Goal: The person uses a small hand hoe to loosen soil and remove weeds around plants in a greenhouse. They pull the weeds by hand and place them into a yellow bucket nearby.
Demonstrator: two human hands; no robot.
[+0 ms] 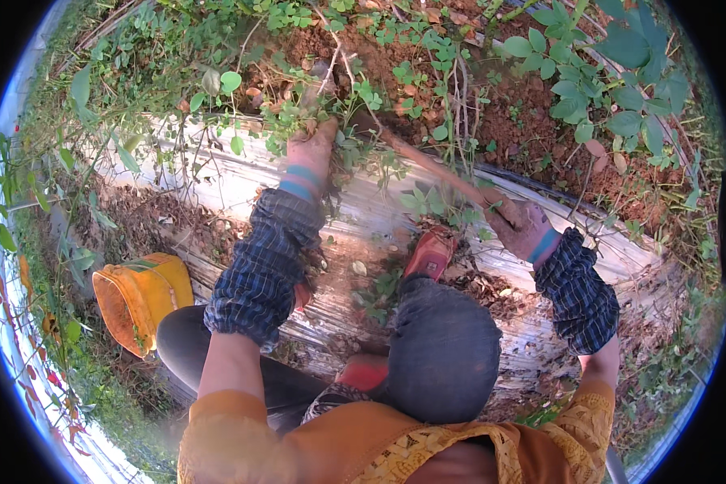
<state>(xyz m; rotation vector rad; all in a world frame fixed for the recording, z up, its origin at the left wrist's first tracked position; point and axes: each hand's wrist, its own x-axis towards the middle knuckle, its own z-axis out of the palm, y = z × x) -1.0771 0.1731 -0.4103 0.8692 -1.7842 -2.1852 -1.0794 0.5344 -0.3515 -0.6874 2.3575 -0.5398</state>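
Observation:
My right hand (517,227), in a soiled glove with a blue and pink cuff, is closed round a wooden handle (429,163). The handle slants up and left to the reddish soil (511,115), where its far end is hidden among leaves. My left hand (314,136), in a like glove, is at the soil's edge among small clover-like weeds (287,118). Leaves cover its fingers, so what it holds is unclear. Checked dark blue sleeve covers are on both forearms.
A yellow plastic bucket (172,278) lies tipped at the left. Pale plastic sheeting (363,206) runs along the bed, with dry leaves on it. Leafy stems (572,100) hang over the upper right, and thin branches (339,45) cross the top. A red shoe (432,251) rests on the sheeting.

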